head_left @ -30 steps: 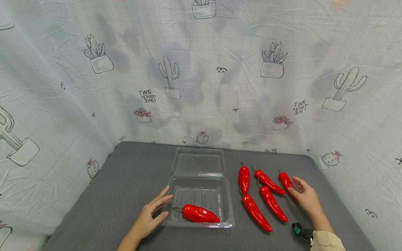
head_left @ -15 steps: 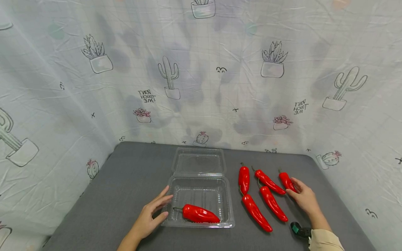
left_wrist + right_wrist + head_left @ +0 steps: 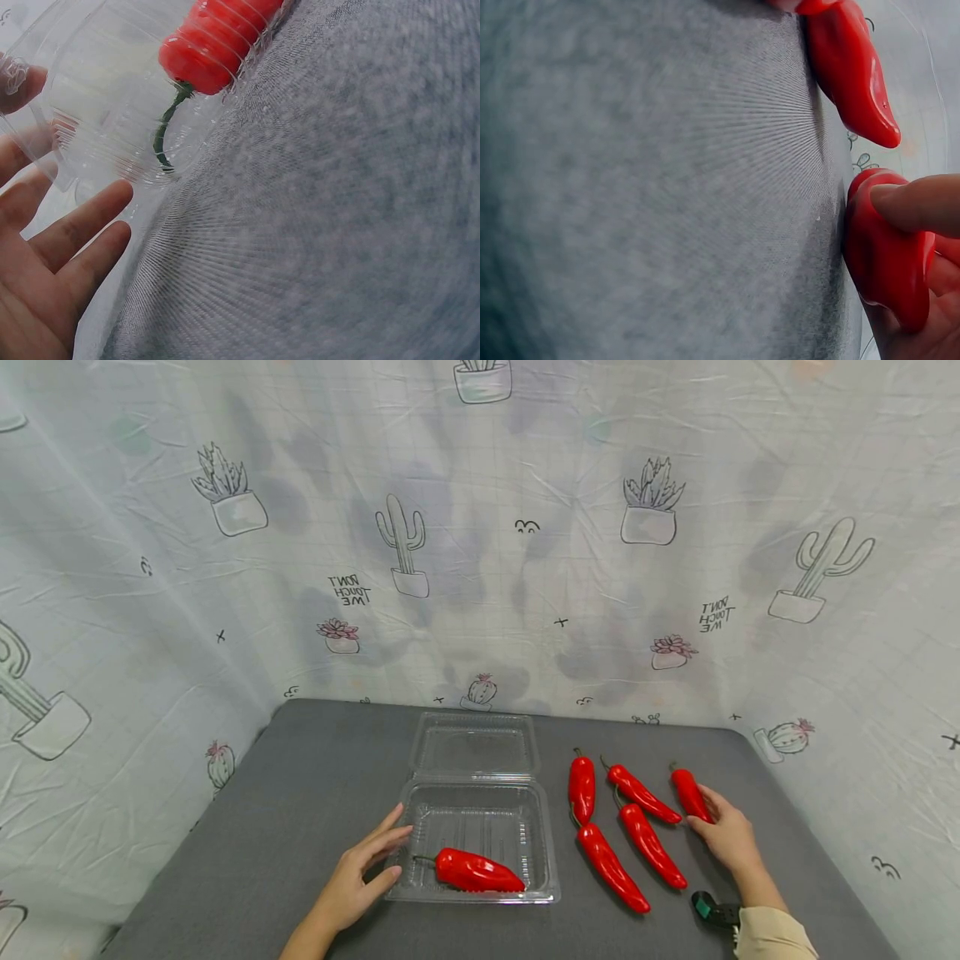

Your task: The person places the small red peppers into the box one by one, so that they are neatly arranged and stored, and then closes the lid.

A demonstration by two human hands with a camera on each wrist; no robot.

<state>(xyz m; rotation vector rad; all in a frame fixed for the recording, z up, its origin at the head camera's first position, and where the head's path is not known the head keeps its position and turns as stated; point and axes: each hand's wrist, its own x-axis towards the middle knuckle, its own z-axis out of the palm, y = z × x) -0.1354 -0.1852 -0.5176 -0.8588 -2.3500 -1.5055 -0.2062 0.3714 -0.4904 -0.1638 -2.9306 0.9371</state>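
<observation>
A clear plastic clamshell box [image 3: 536, 835] lies with its lid folded back, and one red chili pepper [image 3: 480, 871] rests across its near side. At the box's left rim, my left hand [image 3: 358, 877] has its fingers spread and fairly straight; in the left wrist view a green stem [image 3: 161, 135] shows through the plastic near the fingertips. On the far right, my right hand [image 3: 727, 835] pinches the lower part of another chili pepper [image 3: 688, 791] between thumb and fingers. The right wrist view shows the thumb [image 3: 922, 202] pressed on the blunt red pepper [image 3: 889, 255].
Several more red peppers lie between box and right hand, among them an upright one [image 3: 582, 789], a slanted one [image 3: 641, 795] and a near one [image 3: 611, 867]. A black strap piece [image 3: 714, 908] hangs by the right wrist. Patterned cloth [image 3: 480, 568] walls the grey table [image 3: 330, 760].
My right hand has closed in on the far-right pepper, and that pepper has shifted slightly to the right. My left hand and the box have stayed put.
</observation>
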